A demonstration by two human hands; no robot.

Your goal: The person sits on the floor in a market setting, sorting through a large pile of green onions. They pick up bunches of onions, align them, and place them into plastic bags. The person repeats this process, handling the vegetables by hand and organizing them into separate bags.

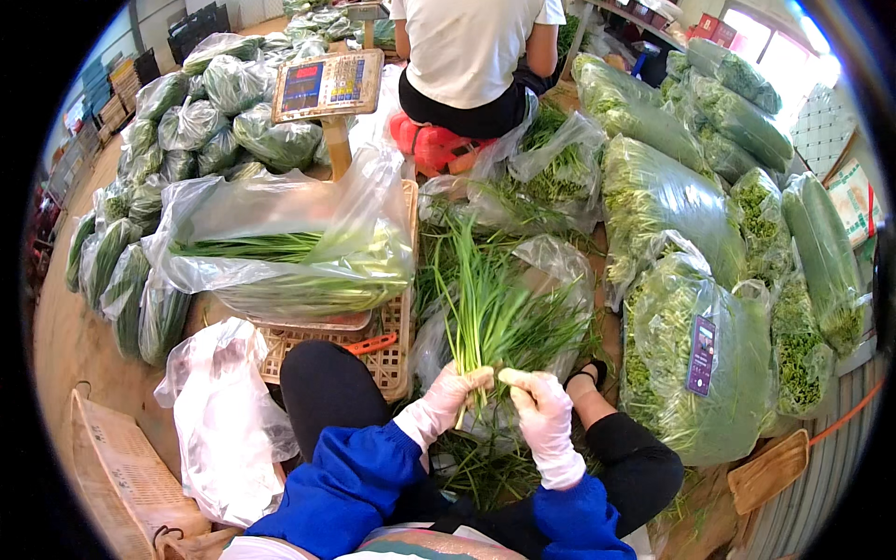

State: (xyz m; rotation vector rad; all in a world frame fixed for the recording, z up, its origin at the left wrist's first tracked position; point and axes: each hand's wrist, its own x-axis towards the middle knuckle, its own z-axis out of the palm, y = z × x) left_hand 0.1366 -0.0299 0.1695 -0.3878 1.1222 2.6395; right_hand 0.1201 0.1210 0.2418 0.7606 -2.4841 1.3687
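Observation:
My left hand (444,400), in a pale glove, grips a bunch of Chinese chives (470,308) near its whitish stem ends. The green leaves point away from me. My right hand (542,413), gloved too, is beside the stems with thumb and fingertips drawn together. Whether it pinches a leaf or stem is too small to tell. Beyond and beneath the bunch, loose chives (546,315) lie over clear plastic (560,259). Leaf scraps (483,465) cover the floor between my legs.
At left, an open plastic bag of chives (294,294) rests by a scale display (327,84). An orange knife (371,344) lies on a plastic crate (294,360). Bagged greens (672,196) line the right, one bearing a phone (701,355). A person (469,63) sits ahead, facing away.

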